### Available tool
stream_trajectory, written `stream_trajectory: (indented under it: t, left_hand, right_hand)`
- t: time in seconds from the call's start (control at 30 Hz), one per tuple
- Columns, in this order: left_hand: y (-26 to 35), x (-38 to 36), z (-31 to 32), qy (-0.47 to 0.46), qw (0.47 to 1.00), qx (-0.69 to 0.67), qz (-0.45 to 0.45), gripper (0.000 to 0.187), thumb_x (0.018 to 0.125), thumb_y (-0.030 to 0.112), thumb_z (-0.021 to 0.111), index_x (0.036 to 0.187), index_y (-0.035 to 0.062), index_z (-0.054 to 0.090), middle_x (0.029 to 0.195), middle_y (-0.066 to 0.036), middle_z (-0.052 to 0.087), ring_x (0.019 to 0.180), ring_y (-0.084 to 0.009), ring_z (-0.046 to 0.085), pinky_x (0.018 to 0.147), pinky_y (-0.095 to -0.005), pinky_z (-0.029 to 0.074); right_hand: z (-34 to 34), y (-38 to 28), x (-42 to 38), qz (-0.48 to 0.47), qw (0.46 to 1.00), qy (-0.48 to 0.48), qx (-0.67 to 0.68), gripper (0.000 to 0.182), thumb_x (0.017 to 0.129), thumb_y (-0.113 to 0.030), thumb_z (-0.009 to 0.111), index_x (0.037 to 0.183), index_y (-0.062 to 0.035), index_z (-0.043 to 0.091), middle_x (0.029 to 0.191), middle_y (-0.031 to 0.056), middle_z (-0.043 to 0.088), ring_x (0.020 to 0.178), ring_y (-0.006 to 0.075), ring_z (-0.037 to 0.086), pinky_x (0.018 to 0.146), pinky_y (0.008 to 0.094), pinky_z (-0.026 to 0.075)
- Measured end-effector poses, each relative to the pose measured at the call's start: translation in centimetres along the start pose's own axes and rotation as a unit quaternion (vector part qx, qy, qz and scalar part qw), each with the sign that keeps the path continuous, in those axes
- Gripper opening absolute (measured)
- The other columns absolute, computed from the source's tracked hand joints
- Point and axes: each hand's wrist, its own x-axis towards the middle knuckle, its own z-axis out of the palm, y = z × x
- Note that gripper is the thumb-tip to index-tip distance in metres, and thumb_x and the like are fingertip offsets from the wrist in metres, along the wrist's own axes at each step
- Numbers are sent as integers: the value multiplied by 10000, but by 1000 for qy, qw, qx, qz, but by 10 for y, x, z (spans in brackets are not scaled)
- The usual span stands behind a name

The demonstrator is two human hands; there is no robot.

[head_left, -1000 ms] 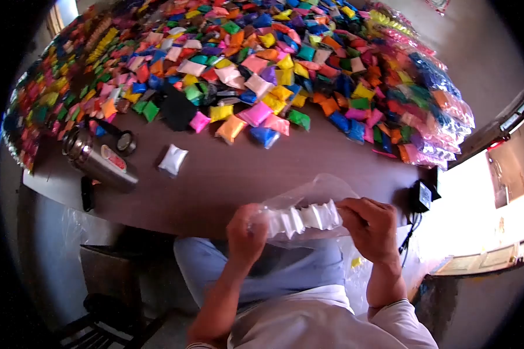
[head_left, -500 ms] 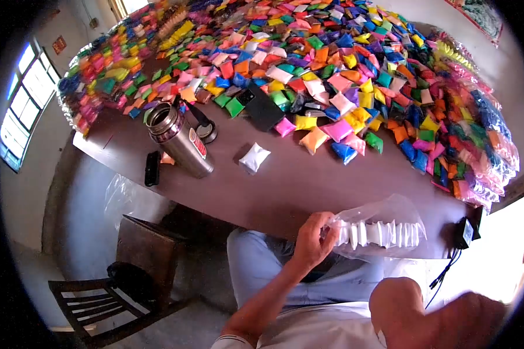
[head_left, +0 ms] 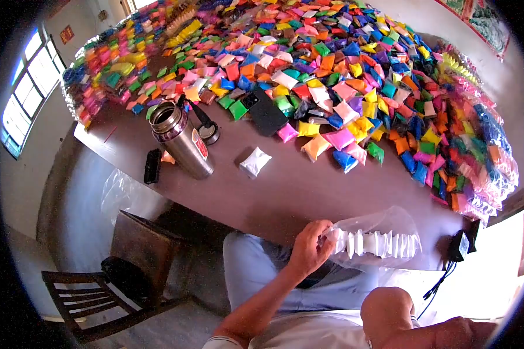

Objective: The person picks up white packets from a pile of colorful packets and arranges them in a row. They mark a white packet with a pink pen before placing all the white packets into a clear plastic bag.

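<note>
My left hand (head_left: 312,249) is closed on the gathered end of a clear plastic bag (head_left: 390,220), at the table's near edge. Inside the bag, several small white packets (head_left: 384,244) stand side by side in a row stretching to the right. My right arm (head_left: 436,337) bends outward at the lower right, and its hand lies outside the view. A single white packet (head_left: 255,161) rests on the brown table (head_left: 227,195), beyond my left hand.
A large heap of colourful packets (head_left: 332,75) covers the table's far side. An open steel flask (head_left: 183,142), its lid (head_left: 209,132), a black phone (head_left: 265,113) and a black object (head_left: 152,166) lie nearer. A black adapter (head_left: 461,245) sits at right; a chair (head_left: 93,299) stands lower left.
The view has shifted slightly. My left hand still grips the bag, which has moved a little lower in view. My right forearm has swung lower at the right.
</note>
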Motion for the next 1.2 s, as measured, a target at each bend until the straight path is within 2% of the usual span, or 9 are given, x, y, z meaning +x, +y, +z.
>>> stream_trajectory:
  t: [0.43,0.57,0.77,0.9,0.97,1.07,1.1,1.17,1.2]
  left_hand:
    - [-4,-1,0,18,999,30,36,267,839,183,640,1024,-3,589,938,-175,631,836,-299,642,736,-376,511]
    - [-2,1,1,2,1000,2,4,268,843,188,641,1027,-1,590,939,-174,633,836,-292,645,716,-373,517]
    - [6,2,-1,11,1000,6,6,217,843,150,621,982,-12,579,882,-169,612,810,-316,626,704,-382,515]
    - [15,0,2,12,999,17,-36,208,832,163,638,968,13,588,882,-168,607,791,-315,620,691,-381,515]
    - [6,-3,4,-41,989,-118,-84,212,892,197,563,1051,58,539,947,-111,567,878,-260,569,783,-353,472]
    - [-18,-7,10,-127,928,-315,-153,229,983,247,449,1175,124,467,1046,-25,508,1009,-177,493,922,-311,407]
    - [-29,-13,14,-130,928,-316,-152,229,983,247,449,1175,124,467,1046,-25,508,1009,-177,493,922,-311,407]
    - [-54,-27,22,-149,979,-123,-66,302,1007,273,414,1260,116,364,1128,-50,472,1099,-179,443,993,-333,352]
    - [-63,-28,24,-152,979,-123,-63,302,1007,273,414,1260,116,364,1128,-50,472,1099,-179,443,993,-333,352]
  right_hand:
    - [2,12,-6,11,998,-60,-2,186,877,-185,468,719,-88,449,646,43,433,570,212,468,516,314,419]
    - [12,16,-3,7,996,-84,6,172,862,-198,506,743,-77,483,659,60,459,596,236,499,527,347,437]
    - [32,45,4,42,978,-202,-27,171,840,-218,562,778,-61,534,679,84,498,634,272,545,544,397,464]
    - [44,106,-25,168,899,-359,-185,185,825,-231,599,802,-50,567,692,101,524,659,296,575,555,431,483]
    - [46,151,-56,294,831,-393,-262,165,817,-220,590,830,-56,602,756,120,571,709,319,612,595,445,506]
    - [39,201,-109,346,720,-469,-376,162,811,-199,596,824,-39,617,756,160,629,711,365,621,627,470,499]
    - [38,212,-122,374,671,-510,-387,184,816,-219,593,823,-37,618,760,163,641,730,366,635,649,464,509]
    - [35,240,-168,414,609,-559,-382,282,825,-246,583,992,-20,612,980,243,641,873,382,642,737,497,504]
    - [37,246,-184,413,609,-556,-385,282,825,-246,583,992,-20,612,980,243,641,873,382,642,737,497,504]
